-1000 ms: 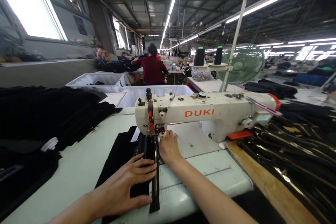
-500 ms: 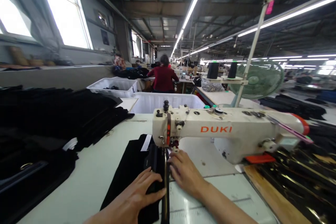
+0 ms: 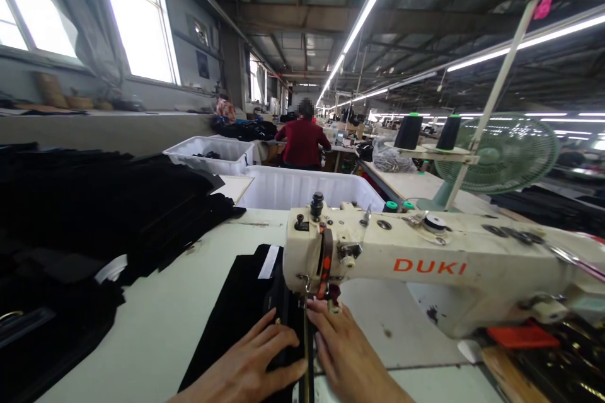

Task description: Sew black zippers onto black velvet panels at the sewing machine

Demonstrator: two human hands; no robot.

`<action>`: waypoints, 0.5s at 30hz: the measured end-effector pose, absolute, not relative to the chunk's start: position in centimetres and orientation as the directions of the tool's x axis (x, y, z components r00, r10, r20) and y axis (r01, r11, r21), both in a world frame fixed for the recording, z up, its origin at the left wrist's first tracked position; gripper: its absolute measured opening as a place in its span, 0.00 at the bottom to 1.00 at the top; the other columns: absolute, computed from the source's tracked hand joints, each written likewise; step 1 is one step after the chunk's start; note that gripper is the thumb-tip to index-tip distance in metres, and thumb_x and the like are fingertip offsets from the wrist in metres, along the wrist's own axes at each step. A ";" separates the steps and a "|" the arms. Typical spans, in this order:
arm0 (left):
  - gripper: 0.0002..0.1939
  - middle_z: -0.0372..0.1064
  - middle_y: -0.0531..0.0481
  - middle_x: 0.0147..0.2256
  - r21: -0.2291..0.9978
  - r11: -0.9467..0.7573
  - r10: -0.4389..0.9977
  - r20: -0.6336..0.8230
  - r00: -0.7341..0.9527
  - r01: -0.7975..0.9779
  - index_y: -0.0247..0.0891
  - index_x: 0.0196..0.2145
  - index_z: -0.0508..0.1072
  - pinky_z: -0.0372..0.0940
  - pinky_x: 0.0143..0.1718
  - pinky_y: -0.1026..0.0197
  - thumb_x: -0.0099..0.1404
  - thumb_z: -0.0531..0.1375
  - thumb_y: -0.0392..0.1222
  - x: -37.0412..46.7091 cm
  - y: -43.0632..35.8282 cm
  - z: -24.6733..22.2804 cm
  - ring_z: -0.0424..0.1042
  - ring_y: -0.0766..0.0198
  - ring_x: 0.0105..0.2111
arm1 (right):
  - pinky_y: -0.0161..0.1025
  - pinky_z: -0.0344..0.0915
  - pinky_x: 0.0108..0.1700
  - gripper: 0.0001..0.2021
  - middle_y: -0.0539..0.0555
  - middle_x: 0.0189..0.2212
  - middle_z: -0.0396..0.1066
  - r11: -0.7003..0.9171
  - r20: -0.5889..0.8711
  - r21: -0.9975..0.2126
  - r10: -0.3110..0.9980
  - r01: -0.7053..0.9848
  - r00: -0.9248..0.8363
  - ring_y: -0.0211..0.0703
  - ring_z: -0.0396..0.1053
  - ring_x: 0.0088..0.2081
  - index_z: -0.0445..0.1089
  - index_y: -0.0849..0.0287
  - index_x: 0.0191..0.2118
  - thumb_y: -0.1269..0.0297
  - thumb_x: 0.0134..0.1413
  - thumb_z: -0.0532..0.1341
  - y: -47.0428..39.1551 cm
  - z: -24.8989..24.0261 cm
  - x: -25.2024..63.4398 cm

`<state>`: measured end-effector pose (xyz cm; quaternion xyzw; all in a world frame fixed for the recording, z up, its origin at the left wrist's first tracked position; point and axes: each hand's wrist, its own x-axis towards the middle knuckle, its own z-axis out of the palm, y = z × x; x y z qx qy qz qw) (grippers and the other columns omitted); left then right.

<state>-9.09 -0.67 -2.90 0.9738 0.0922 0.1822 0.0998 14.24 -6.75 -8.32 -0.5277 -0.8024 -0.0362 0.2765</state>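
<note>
"DUKI" (image 3: 430, 266) stands in orange capitals along the side of the arm of the white machine (image 3: 373, 249), ahead and to the right of the right hand (image 3: 347, 352). A faint, small marking (image 3: 270, 302) on the black cloth (image 3: 222, 327), just ahead of the left hand (image 3: 250, 359), is too small to read.

open room under machine arm (image 3: 378, 249), machine head (image 3: 302, 255) blocking ahead, black fabric pile (image 3: 108, 208) at left
</note>
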 end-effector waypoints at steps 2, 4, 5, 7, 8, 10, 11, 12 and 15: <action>0.29 0.69 0.51 0.53 0.196 -0.965 0.235 0.341 0.910 0.176 0.53 0.62 0.63 0.51 0.65 0.49 0.65 0.65 0.45 -9.0 -0.8 -1.9 0.70 0.56 0.53 | 0.56 0.59 0.62 0.24 0.58 0.57 0.69 0.446 0.479 -0.243 0.827 0.862 -0.293 0.51 0.66 0.58 0.63 0.58 0.59 0.77 0.58 0.53 -6.6 -8.5 14.3; 0.31 0.69 0.50 0.54 0.163 -0.968 0.239 0.348 0.907 0.192 0.52 0.62 0.64 0.51 0.65 0.49 0.63 0.67 0.47 -9.0 -0.6 -1.6 0.70 0.55 0.53 | 0.54 0.59 0.62 0.24 0.56 0.55 0.70 0.449 0.481 -0.259 0.828 0.855 -0.289 0.50 0.67 0.56 0.64 0.56 0.58 0.78 0.56 0.54 -6.6 -8.5 14.4; 0.33 0.69 0.50 0.54 0.151 -0.970 0.234 0.345 0.909 0.192 0.52 0.62 0.64 0.51 0.65 0.49 0.61 0.69 0.49 -8.9 -0.4 -1.7 0.70 0.55 0.53 | 0.54 0.60 0.61 0.24 0.56 0.54 0.70 0.448 0.488 -0.265 0.826 0.854 -0.281 0.51 0.67 0.55 0.66 0.56 0.57 0.78 0.54 0.55 -6.5 -8.4 14.3; 0.37 0.69 0.49 0.54 0.137 -0.972 0.228 0.339 0.913 0.192 0.51 0.62 0.65 0.52 0.65 0.47 0.56 0.71 0.53 -8.7 0.4 -2.1 0.70 0.53 0.53 | 0.53 0.61 0.60 0.23 0.57 0.51 0.72 0.448 0.505 -0.273 0.820 0.852 -0.269 0.52 0.68 0.53 0.68 0.57 0.54 0.79 0.52 0.56 -6.5 -8.2 14.2; 0.39 0.68 0.48 0.54 0.134 -0.972 0.229 0.333 0.915 0.195 0.51 0.62 0.65 0.53 0.64 0.46 0.55 0.71 0.55 -8.6 0.8 -2.4 0.70 0.52 0.53 | 0.53 0.62 0.59 0.23 0.58 0.50 0.72 0.452 0.512 -0.277 0.816 0.848 -0.267 0.52 0.68 0.52 0.69 0.57 0.52 0.79 0.51 0.56 -6.6 -8.0 14.2; 0.40 0.66 0.46 0.57 0.135 -0.970 0.238 0.311 0.920 0.205 0.52 0.63 0.63 0.57 0.62 0.45 0.56 0.68 0.61 -8.4 1.5 -3.0 0.68 0.49 0.56 | 0.51 0.62 0.58 0.21 0.58 0.48 0.73 0.470 0.520 -0.290 0.809 0.834 -0.275 0.51 0.68 0.51 0.70 0.57 0.50 0.79 0.50 0.56 -6.6 -7.5 14.2; 0.40 0.65 0.46 0.58 0.133 -0.969 0.241 0.303 0.922 0.210 0.52 0.64 0.61 0.59 0.61 0.45 0.58 0.67 0.63 -8.3 1.7 -3.2 0.67 0.48 0.57 | 0.50 0.62 0.58 0.21 0.57 0.47 0.73 0.483 0.517 -0.299 0.807 0.823 -0.285 0.50 0.68 0.50 0.70 0.57 0.49 0.80 0.50 0.55 -6.7 -7.3 14.2; 0.40 0.65 0.45 0.58 0.128 -0.967 0.249 0.302 0.920 0.219 0.52 0.64 0.60 0.61 0.60 0.46 0.59 0.65 0.64 -8.3 1.8 -3.4 0.66 0.47 0.58 | 0.50 0.62 0.58 0.21 0.56 0.45 0.73 0.500 0.517 -0.307 0.802 0.810 -0.299 0.49 0.68 0.49 0.71 0.57 0.48 0.80 0.49 0.55 -6.7 -7.0 14.3; 0.35 0.68 0.46 0.55 0.113 -0.968 0.251 0.336 0.908 0.225 0.50 0.64 0.61 0.59 0.62 0.50 0.63 0.64 0.56 -8.2 1.2 -3.5 0.67 0.51 0.56 | 0.49 0.61 0.56 0.18 0.53 0.39 0.74 0.569 0.532 -0.317 0.769 0.759 -0.354 0.47 0.69 0.44 0.72 0.56 0.43 0.79 0.47 0.55 -6.8 -6.7 14.4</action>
